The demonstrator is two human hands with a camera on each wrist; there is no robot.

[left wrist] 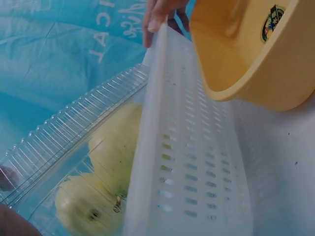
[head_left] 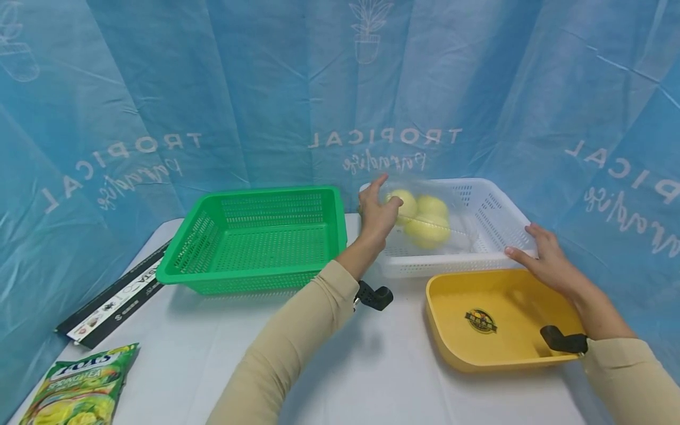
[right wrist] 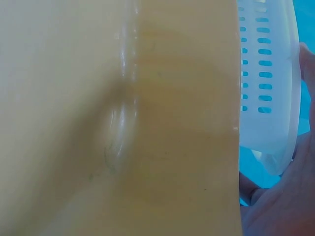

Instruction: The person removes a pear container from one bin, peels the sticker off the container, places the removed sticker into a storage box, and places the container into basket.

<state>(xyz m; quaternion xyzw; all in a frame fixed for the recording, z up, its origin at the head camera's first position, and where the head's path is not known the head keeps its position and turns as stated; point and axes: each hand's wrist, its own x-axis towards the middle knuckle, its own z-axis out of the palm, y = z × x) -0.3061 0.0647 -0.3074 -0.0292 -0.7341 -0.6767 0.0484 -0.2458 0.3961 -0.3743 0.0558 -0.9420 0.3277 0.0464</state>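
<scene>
In the head view a white perforated basket (head_left: 425,267) stands at the back right. Inside it is a clear plastic clamshell box (head_left: 461,233), tilted, with several pale yellow-green apples (head_left: 427,229) showing through. My left hand (head_left: 378,219) pinches the left edge of this box, thumb and fingers spread apart. The left wrist view shows the box's ridged rim (left wrist: 78,115) above the basket wall, with part of the hand at the lower left. My right hand (head_left: 549,260) grips the basket's front right corner, its thumb by the front rim. Its remaining fingers are partly hidden.
A green basket (head_left: 249,274) stands left of the white one. In front of the white basket is a yellow tub (head_left: 462,330), under my right forearm. A long black-and-white box (head_left: 114,301) and a green packet (head_left: 79,383) lie at the left. Blue curtain (head_left: 276,88) hangs behind.
</scene>
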